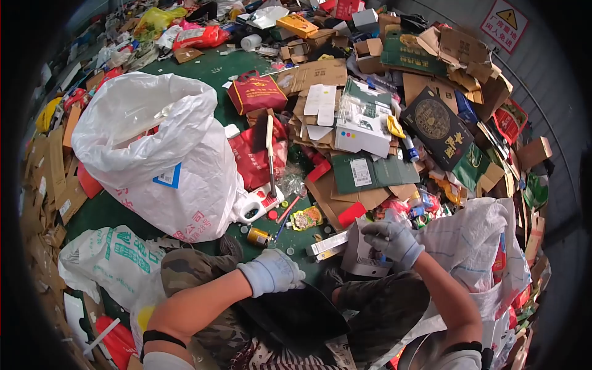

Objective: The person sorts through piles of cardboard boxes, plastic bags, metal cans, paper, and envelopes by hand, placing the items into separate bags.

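Observation:
My left hand (271, 272), in a pale work glove, is closed on the upper edge of a black, flat object (302, 317) over my lap; its exact kind is not clear. My right hand (394, 244), gloved too, has bent fingers at the upper part of a white box (364, 266) with a dark picture on it. The box stands tilted on the green floor by my knee, partly hidden by that hand. Left of it lies a slim white carton (327, 245). Nearby are a brown jar (259, 237), a white jug (256, 205) and a colourful pouch (306, 218).
A large open white sack (203, 160) stands front left, with a smaller white bag (117, 262) below it. Another woven sack (468, 246) is at my right. Flattened cardboard (320, 74), a red bag (257, 92) and a black printed box (435, 126) lie in the heap ahead.

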`<state>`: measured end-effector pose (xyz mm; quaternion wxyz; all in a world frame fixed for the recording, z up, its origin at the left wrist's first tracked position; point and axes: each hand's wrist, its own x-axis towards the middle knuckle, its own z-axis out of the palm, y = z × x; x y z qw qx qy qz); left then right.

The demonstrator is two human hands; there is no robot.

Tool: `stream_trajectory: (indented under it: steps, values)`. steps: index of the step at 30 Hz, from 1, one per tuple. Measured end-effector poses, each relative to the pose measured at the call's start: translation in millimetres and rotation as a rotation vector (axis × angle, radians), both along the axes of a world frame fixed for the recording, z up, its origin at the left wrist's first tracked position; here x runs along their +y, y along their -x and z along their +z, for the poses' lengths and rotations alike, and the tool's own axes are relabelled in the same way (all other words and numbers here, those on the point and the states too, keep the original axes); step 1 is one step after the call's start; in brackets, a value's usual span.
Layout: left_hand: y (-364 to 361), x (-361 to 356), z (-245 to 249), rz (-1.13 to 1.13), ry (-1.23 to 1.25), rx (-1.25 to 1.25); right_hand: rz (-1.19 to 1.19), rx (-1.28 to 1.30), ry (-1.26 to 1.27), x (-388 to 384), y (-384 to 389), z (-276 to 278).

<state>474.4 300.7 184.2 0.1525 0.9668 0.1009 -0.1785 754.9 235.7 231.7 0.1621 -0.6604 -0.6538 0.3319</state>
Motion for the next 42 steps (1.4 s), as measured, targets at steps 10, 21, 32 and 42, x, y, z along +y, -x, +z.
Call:
stream_trajectory:
  steps: [10, 21, 32, 42]
  values:
    - [-10, 33, -20, 0.155, -0.115, -0.136, -1.09, 0.366, 0.277, 115, -224, -263]
    - [-31, 66, 9, 0.227, 0.0, -0.17, -1.235, 0.956, -0.346, 199, -281, -327]
    - [-47, 31, -7, 0.09, 0.268, 0.043, -0.659, 0.42, -0.53, 181, -198, -187]
    - [-50, 48, -36, 0.955, 1.255, -0.581, -0.72, 0.339, -0.46, 32, -51, -100]
